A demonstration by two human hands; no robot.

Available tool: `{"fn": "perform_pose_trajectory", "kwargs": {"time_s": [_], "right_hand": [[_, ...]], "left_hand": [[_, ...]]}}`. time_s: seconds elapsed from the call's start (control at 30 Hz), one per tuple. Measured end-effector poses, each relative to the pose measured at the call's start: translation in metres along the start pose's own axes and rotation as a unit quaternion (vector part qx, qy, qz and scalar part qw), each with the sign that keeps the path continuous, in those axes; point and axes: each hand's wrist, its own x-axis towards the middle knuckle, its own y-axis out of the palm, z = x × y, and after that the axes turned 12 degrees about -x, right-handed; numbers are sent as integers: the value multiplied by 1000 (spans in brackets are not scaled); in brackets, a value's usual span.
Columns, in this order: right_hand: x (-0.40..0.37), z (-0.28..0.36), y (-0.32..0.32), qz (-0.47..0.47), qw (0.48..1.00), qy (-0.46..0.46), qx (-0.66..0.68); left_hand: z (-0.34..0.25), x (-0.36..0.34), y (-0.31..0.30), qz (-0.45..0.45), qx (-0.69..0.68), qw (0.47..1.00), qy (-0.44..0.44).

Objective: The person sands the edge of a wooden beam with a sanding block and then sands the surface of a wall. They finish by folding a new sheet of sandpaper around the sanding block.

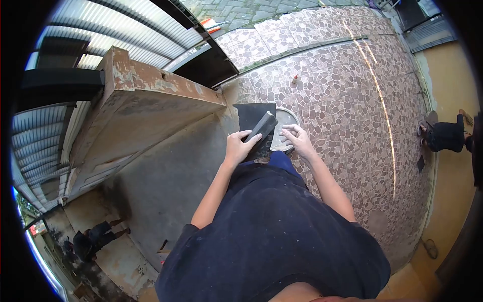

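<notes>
My left hand (240,147) is closed around a dark grey rectangular bar (262,126), which tilts up and to the right. Whitish powder covers the fingers of both hands. To the right of the bar, my right hand (300,143) is held with its fingers loosely curled and apart, and I see nothing in it. Below that hand lies a round grey tray-like lid (288,117), partly hidden by the bar and the fingers. A flat dark sheet (246,113) sits beneath and behind the bar, beside the lid.
A small bottle with a red cap (295,79) stands on the patterned tile floor (332,100). A worn low wall (156,95) rises at left, above grey concrete (166,176). One person (95,239) is at lower left, another (448,135) at far right. A sandal (430,248) lies lower right.
</notes>
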Motion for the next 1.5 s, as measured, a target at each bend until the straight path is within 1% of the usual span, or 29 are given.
{"fn": "perform_pose_trajectory", "kwargs": {"time_s": [0.07, 0.1, 0.17, 0.27, 0.33, 0.43, 0.63, 0.7, 0.83, 0.93, 1.13, 1.2, 1.27, 1.37, 1.4, 1.47, 1.5], "right_hand": [[6, -1, 0, 28, 999, 16, -1], [11, 0, 3, 54, 998, 15, -16], [17, 1, 13, 93, 995, 22, -37], [29, -3, 33, 68, 996, 37, -48], [25, 13, 45, 47, 995, 49, -73], [25, 23, 56, 12, 999, 2, -38], [28, 49, 63, 30, 994, -10, -106], [30, 58, 66, 43, 990, 2, -138], [32, 60, 72, 43, 987, 5, -153], [33, 62, 78, 22, 989, 7, -147], [37, 63, 73, 25, 993, -7, -112], [38, 68, 69, 25, 995, -7, -98], [42, 71, 62, 34, 995, -8, -96], [50, 74, 41, 52, 993, -2, -110], [55, 74, 32, 57, 992, -2, -111], [63, 70, 12, 73, 990, -4, -117], [64, 74, 4, 74, 988, -1, -135]], "left_hand": [[4, -8, -2, -16, 28, 999, -33], [10, -10, -3, -28, 40, 999, -13], [23, -12, -4, -27, 38, 998, -30], [31, -4, -5, -18, 22, 999, -40], [36, 5, -3, -4, -1, 1000, -28], [39, 20, -2, -9, -38, 999, -9], [48, 22, -4, -41, -83, 995, 47], [48, 19, -8, -38, -119, 992, 14], [54, 24, -20, -29, -149, 988, 7], [54, 30, -25, -35, -167, 985, -4], [58, 46, -29, -7, -208, 978, -24], [55, 49, -27, -22, -206, 978, -10], [50, 49, -24, -22, -220, 975, -16], [45, 46, -16, -56, -284, 956, -45], [45, 46, -12, -61, -284, 956, -46], [46, 43, -2, -134, -319, 938, -30], [51, 42, 0, -149, -301, 941, -46]]}}
